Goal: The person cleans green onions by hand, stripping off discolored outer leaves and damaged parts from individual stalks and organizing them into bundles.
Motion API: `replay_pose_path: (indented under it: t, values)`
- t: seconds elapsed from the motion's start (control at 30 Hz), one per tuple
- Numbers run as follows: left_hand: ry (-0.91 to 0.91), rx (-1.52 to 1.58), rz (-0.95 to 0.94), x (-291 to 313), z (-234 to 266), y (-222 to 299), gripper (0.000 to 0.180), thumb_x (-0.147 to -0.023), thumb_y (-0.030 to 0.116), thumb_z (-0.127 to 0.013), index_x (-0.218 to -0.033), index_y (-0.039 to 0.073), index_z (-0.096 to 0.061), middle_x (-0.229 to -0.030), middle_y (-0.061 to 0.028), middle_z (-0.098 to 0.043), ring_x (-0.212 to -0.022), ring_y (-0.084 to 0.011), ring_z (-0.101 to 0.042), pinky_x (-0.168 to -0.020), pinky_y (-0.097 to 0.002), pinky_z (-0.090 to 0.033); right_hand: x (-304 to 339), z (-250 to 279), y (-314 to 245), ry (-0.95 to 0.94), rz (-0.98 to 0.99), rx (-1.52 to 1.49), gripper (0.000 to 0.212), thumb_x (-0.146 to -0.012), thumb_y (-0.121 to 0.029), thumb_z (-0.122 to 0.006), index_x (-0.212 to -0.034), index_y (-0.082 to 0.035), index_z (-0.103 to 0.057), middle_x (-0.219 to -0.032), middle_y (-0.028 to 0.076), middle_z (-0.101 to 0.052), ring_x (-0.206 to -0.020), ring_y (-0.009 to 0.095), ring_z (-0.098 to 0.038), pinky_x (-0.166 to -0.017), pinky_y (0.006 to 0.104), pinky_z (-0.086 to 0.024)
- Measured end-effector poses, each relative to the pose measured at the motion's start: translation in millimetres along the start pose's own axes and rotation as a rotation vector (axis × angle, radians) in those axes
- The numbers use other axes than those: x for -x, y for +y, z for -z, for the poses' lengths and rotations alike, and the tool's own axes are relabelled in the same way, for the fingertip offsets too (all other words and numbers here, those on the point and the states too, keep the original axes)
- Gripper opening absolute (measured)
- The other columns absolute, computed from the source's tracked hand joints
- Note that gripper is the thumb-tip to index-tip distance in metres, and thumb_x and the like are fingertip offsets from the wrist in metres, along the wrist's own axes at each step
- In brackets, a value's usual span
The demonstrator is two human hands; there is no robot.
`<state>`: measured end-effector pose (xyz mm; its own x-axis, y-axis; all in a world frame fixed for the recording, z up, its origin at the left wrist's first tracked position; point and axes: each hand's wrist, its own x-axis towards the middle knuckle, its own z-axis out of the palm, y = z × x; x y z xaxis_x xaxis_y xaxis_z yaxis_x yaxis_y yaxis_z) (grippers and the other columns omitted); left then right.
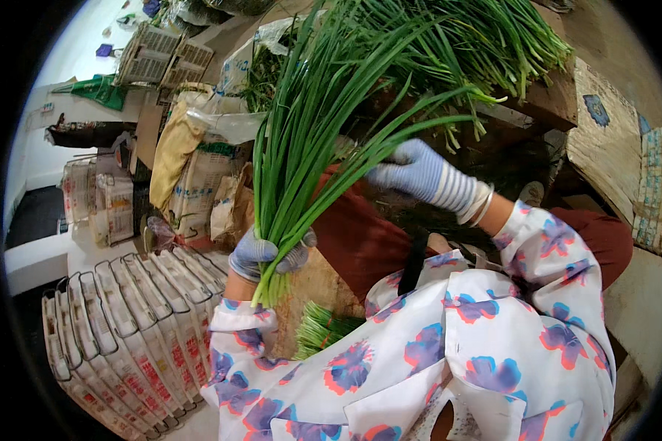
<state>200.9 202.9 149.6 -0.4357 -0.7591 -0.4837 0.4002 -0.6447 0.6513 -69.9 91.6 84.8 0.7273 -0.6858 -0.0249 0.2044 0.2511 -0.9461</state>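
Note:
My left hand (268,253), in a blue-grey knit glove, is closed round the pale lower ends of a bunch of garlic chives (301,147). The long green leaves fan upward, a few blades bending off to the right. Beside those blades is my right hand (419,173), in a blue glove with a white striped cuff. Its fingertips are partly covered by leaves and blurred, so its grip is unclear. A large pile of loose chives (493,44) lies at the far side. Below my left hand sits a smaller bundle of chives (320,327), partly hidden by my sleeve.
Stacked white plastic crates (132,331) with wire handles stand at the left. Behind them are filled sacks (198,180) and a yellow cloth (171,158). More crates (99,198) stand farther left. Flattened cardboard (603,132) borders the right side.

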Motion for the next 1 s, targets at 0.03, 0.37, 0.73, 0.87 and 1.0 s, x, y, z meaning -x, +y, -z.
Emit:
replay_pose_path:
  t: [0.03,0.37,0.73,0.87,1.0]
  values:
    - [0.047,0.003,0.009,7.1,-1.9,5.2,0.068,-0.06,0.021,-0.075,-0.116,-0.004,-0.045,-0.087,-0.0194,-0.057,-0.045,-0.0145,-0.048,-0.041,-0.0246,-0.038,-5.7,5.4,7.6,0.041,0.078,0.019,0.022,-0.082,-0.01,-0.06,-0.103,-0.003,-0.062,-0.089,-0.001,-0.065,-0.081,0.007,-0.055,-0.076,0.0246,-0.047]
    - [0.21,-0.071,0.096,43.4,-27.8,25.9,0.06,-0.058,0.012,-0.075,-0.11,-0.002,-0.047,-0.078,-0.0129,-0.055,-0.043,-0.0186,-0.048,-0.036,-0.0281,-0.036,-28.7,39.3,3.2,0.101,0.768,0.94,0.02,-0.077,-0.012,-0.065,-0.097,-0.008,-0.065,-0.083,0.011,-0.064,-0.073,0.027,-0.063,-0.064,0.0312,-0.05]
    - [0.296,-0.306,0.098,51.8,-33.7,40.1,0.067,-0.058,0.015,-0.078,-0.113,-0.005,-0.045,-0.075,-0.0143,-0.058,-0.049,-0.0203,-0.054,-0.038,-0.0288,-0.04,10.2,63.5,14.2,0.28,0.853,1.078,0.017,-0.075,-0.021,-0.066,-0.089,-0.011,-0.065,-0.076,0.009,-0.062,-0.067,0.029,-0.061,-0.058,0.0345,-0.049]
    - [0.35,-0.301,-0.086,63.1,-41.0,42.0,0.065,-0.059,0.014,-0.077,-0.113,-0.004,-0.045,-0.078,-0.0139,-0.058,-0.049,-0.0194,-0.052,-0.039,-0.0287,-0.039,30.9,71.3,23.6,0.433,0.763,0.954,0.017,-0.075,-0.015,-0.067,-0.09,-0.009,-0.063,-0.069,0.01,-0.06,-0.061,0.028,-0.059,-0.053,0.032,-0.046]
    - [0.374,-0.302,-0.124,80.9,-19.0,44.6,0.062,-0.06,0.014,-0.075,-0.112,-0.004,-0.046,-0.079,-0.0131,-0.057,-0.049,-0.0189,-0.051,-0.039,-0.0285,-0.037,62.9,91.4,41.1,0.528,0.578,0.829,0.014,-0.076,-0.009,-0.065,-0.089,-0.005,-0.062,-0.073,0.011,-0.062,-0.062,0.025,-0.06,-0.057,0.0296,-0.047]
